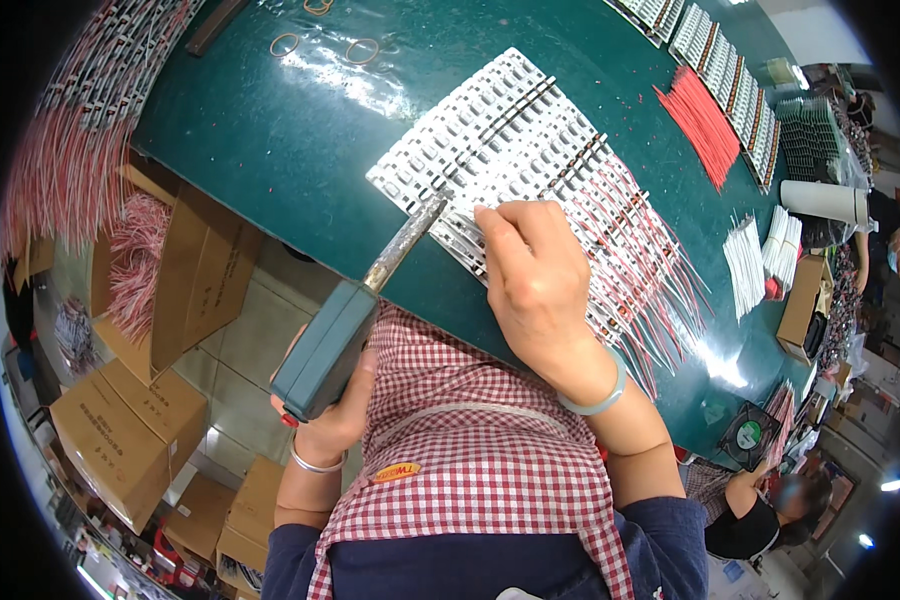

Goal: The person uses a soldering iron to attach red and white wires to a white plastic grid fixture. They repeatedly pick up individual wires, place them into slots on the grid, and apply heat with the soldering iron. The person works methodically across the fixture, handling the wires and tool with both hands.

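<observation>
Left hand (330,400) wrapped tight on soldering iron (345,325) handle — tip at near bench (270,150) edge. Right hand (535,280), fingers curled, presses white strips (500,130). Strips look light, thin, bendy — probably best pinned flat, clear of wires (640,260).

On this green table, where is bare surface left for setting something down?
Bare green table lies left of the white strip array, below the rubber bands. A narrower patch sits between the array and the red wire bundle. The right hand and soldering iron crowd the near edge.
</observation>
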`<state>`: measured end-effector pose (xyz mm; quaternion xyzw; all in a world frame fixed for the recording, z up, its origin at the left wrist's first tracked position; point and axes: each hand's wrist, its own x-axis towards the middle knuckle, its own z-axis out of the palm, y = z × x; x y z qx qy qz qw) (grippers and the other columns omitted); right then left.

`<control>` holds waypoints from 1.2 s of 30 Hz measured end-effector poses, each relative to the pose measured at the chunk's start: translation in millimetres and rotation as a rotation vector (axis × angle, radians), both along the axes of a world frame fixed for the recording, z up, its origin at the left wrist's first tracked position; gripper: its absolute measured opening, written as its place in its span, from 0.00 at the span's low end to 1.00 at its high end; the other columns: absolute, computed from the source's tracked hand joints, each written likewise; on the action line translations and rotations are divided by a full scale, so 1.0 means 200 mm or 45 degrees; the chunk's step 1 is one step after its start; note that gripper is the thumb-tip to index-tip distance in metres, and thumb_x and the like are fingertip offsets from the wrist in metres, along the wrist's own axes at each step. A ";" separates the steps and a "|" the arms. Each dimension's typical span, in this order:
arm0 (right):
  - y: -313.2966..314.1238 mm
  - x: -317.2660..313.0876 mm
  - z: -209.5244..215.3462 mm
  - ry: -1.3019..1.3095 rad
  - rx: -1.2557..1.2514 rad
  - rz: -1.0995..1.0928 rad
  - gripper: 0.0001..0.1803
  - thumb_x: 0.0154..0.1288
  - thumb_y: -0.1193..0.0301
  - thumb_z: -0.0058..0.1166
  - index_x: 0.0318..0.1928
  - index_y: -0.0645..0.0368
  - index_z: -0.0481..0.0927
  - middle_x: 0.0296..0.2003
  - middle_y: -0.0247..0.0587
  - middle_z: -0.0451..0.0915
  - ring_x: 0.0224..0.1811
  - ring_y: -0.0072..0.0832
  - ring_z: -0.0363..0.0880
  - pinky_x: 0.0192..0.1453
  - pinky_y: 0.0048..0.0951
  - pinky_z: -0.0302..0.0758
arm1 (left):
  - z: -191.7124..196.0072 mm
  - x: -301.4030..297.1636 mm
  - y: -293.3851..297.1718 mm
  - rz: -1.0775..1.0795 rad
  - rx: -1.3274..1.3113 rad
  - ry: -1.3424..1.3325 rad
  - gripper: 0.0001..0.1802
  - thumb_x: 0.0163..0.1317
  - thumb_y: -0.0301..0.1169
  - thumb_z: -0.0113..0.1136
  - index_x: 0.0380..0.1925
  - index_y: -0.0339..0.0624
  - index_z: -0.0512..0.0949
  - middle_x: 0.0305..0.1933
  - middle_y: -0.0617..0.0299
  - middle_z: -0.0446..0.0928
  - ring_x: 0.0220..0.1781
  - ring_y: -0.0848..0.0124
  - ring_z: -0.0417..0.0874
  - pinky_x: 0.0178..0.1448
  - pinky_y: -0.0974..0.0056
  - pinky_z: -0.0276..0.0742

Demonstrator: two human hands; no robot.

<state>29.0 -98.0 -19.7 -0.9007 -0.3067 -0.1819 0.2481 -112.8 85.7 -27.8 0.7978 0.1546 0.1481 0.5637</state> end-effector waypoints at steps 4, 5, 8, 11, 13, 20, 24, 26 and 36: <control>-0.02 0.02 0.00 0.035 -0.045 0.003 0.15 0.47 0.81 0.55 0.39 0.66 0.80 0.33 0.42 0.74 0.35 0.35 0.74 0.36 0.32 0.73 | 0.00 0.01 -0.01 -0.004 0.004 0.004 0.14 0.48 0.18 0.68 0.37 0.28 0.81 0.37 0.50 0.82 0.35 0.64 0.85 0.40 0.66 0.80; -0.02 0.03 -0.01 0.039 -0.049 0.004 0.15 0.46 0.81 0.55 0.39 0.66 0.80 0.33 0.42 0.74 0.35 0.35 0.74 0.36 0.32 0.73 | 0.00 0.02 -0.01 -0.026 0.007 -0.011 0.14 0.47 0.17 0.68 0.37 0.28 0.81 0.36 0.51 0.82 0.34 0.65 0.84 0.39 0.67 0.80; -0.02 0.03 -0.02 0.045 -0.053 -0.002 0.15 0.46 0.81 0.55 0.39 0.66 0.80 0.33 0.41 0.74 0.35 0.35 0.74 0.36 0.32 0.72 | 0.02 0.06 -0.01 -0.078 0.022 -0.033 0.12 0.47 0.16 0.67 0.35 0.28 0.81 0.35 0.52 0.81 0.32 0.65 0.83 0.37 0.67 0.79; -0.01 0.03 -0.03 0.045 -0.054 -0.001 0.15 0.47 0.81 0.55 0.39 0.66 0.80 0.33 0.41 0.74 0.35 0.35 0.73 0.36 0.33 0.72 | 0.02 0.07 -0.01 -0.099 0.033 -0.016 0.12 0.46 0.16 0.67 0.35 0.28 0.81 0.34 0.52 0.81 0.31 0.65 0.82 0.36 0.67 0.78; -0.01 0.03 -0.03 0.050 -0.056 -0.001 0.15 0.47 0.81 0.55 0.39 0.66 0.80 0.32 0.41 0.74 0.35 0.35 0.73 0.36 0.33 0.72 | 0.01 0.08 -0.01 -0.104 0.022 0.002 0.12 0.46 0.16 0.67 0.34 0.28 0.81 0.34 0.52 0.81 0.31 0.64 0.82 0.35 0.67 0.78; -0.01 0.03 -0.03 0.047 -0.060 -0.005 0.14 0.48 0.80 0.55 0.39 0.67 0.80 0.32 0.41 0.73 0.35 0.35 0.73 0.36 0.32 0.72 | 0.03 0.09 0.00 -0.166 0.159 -0.027 0.12 0.46 0.17 0.67 0.34 0.28 0.81 0.33 0.52 0.80 0.31 0.63 0.82 0.36 0.67 0.77; -0.01 0.03 -0.03 0.026 -0.058 -0.003 0.14 0.49 0.79 0.56 0.39 0.67 0.81 0.32 0.41 0.73 0.34 0.34 0.73 0.35 0.32 0.72 | 0.02 0.07 -0.01 -0.068 0.040 0.015 0.13 0.48 0.18 0.67 0.37 0.29 0.82 0.35 0.52 0.82 0.33 0.64 0.83 0.38 0.66 0.79; -0.01 0.03 -0.03 0.030 -0.060 -0.007 0.13 0.49 0.79 0.56 0.39 0.67 0.81 0.32 0.41 0.73 0.34 0.34 0.73 0.35 0.32 0.72 | 0.01 0.04 -0.02 -0.032 -0.066 0.036 0.15 0.51 0.18 0.67 0.41 0.29 0.81 0.38 0.54 0.82 0.36 0.67 0.83 0.40 0.67 0.78; -0.03 0.04 -0.01 0.042 0.002 -0.040 0.14 0.47 0.81 0.55 0.39 0.66 0.81 0.33 0.41 0.74 0.35 0.34 0.74 0.35 0.32 0.73 | 0.00 0.04 -0.01 -0.125 -0.049 -0.016 0.19 0.55 0.18 0.66 0.49 0.30 0.79 0.46 0.55 0.82 0.44 0.68 0.82 0.49 0.66 0.77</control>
